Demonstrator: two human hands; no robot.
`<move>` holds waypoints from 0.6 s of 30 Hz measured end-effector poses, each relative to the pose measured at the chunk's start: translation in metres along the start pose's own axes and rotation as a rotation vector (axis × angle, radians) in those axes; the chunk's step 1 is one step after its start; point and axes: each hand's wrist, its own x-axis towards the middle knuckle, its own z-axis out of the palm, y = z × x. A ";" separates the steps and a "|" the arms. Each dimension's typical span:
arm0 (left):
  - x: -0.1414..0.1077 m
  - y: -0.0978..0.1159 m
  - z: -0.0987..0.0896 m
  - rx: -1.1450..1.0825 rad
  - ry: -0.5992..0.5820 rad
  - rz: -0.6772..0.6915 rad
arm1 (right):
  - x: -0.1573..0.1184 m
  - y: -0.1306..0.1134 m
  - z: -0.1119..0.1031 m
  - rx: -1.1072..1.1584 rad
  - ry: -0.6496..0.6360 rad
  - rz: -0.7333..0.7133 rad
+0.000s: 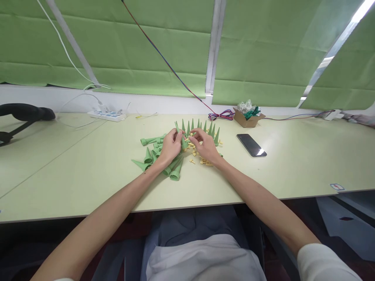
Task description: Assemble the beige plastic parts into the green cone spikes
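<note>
My left hand (171, 145) is closed on a green plastic cone spike (183, 143), its tip pointing up and its wide collar low. Close beside it, my right hand (204, 145) pinches a small yellow plastic peg (191, 135) near the spike's side. Loose green spikes (175, 171) lie in a heap under and left of my left hand. Behind both hands, several more spikes (216, 136) stand upright in a cluster. Small yellow pegs (193, 153) are scattered on the table between and below my hands, some partly hidden by my right hand.
A black phone (251, 145) lies right of the pile on the pale table (293, 164). Farther back are a small cardboard box (247, 119) with plastic wrap and green material, a coiled cable (221, 114), and a white power strip (108, 115). A black object (26, 112) stands far left.
</note>
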 end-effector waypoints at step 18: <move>-0.001 -0.003 0.000 0.076 -0.031 0.066 | 0.002 0.006 0.001 -0.177 -0.090 -0.114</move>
